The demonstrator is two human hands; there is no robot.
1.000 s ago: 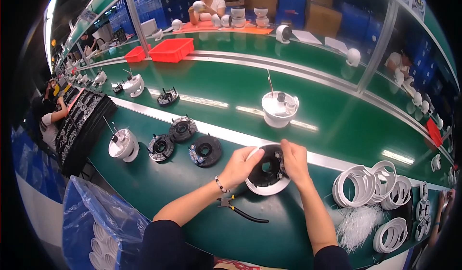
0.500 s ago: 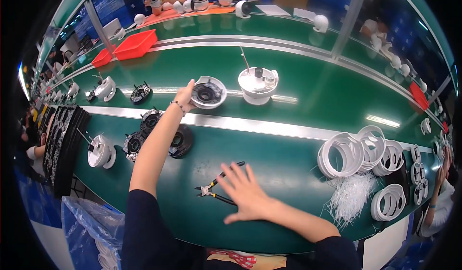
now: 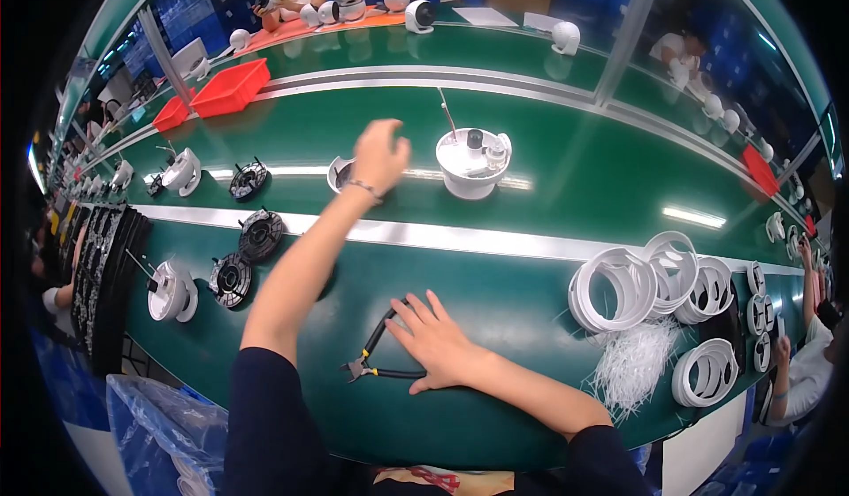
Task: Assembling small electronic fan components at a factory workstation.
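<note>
My left hand [image 3: 382,160] is over the green belt with no object visible in it, its fingers loosely bent and apart. Partly hidden behind its wrist is a white round housing [image 3: 338,174] with a dark inside. Just right of that hand stands a white bowl-shaped assembly [image 3: 470,173] with a thin rod, a black cylinder and a clear part on top. On the nearer worktop my right hand [image 3: 445,352] lies palm down, fingers spread, against the handles of diagonal cutters [image 3: 356,369]. The cutters' black and yellow handles are spread, with the jaws pointing left.
Black round parts [image 3: 232,279] and a white unit [image 3: 171,293] sit at left, near stacked black trays [image 3: 113,275]. White rings [image 3: 615,291] and a heap of white strips [image 3: 632,368] lie at right. Red bins [image 3: 232,87] stand farther back. Other people work around the line.
My left hand has let go of the white housing and moved right, toward the bowl-shaped assembly. My right hand has come down onto the cutters' handles. The view has shifted slightly.
</note>
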